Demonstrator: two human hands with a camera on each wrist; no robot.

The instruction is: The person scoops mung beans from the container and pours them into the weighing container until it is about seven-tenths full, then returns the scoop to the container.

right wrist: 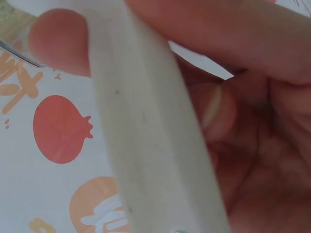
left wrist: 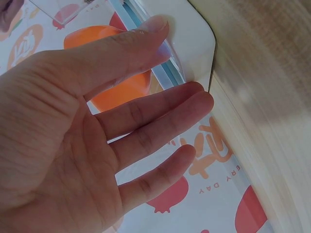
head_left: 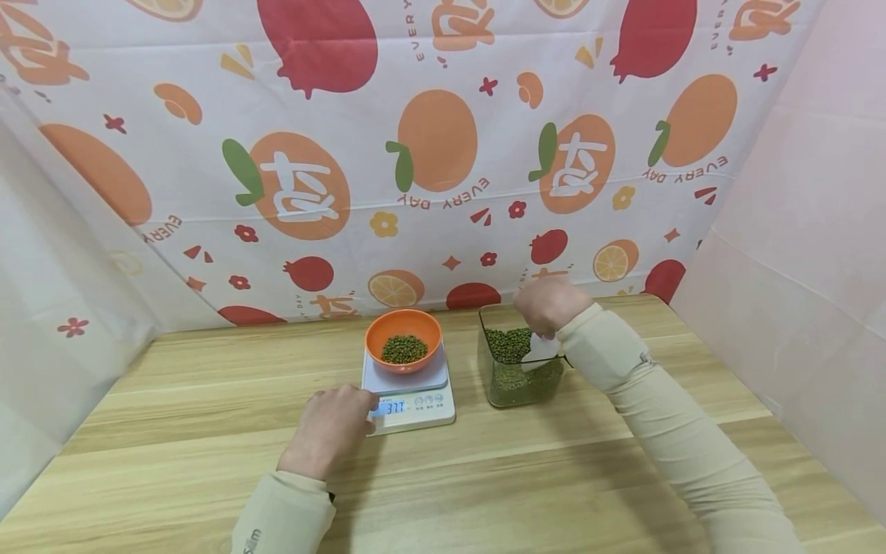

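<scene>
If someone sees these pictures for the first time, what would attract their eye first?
Probably the bright orange bowl with green beans, on the white scale towards the table's back. The large fruit prints on the cloth behind also stand out. Then the right hand, holding a white scoop in the clear container.

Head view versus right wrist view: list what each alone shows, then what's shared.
Only the head view shows the round orange bowl of green beans, white rectangular digital scale beneath and the left hand.

Only the right wrist view shows dark specks on the long white scoop.

Both share that scoop, the right hand and fruit-printed white backdrop.
</scene>
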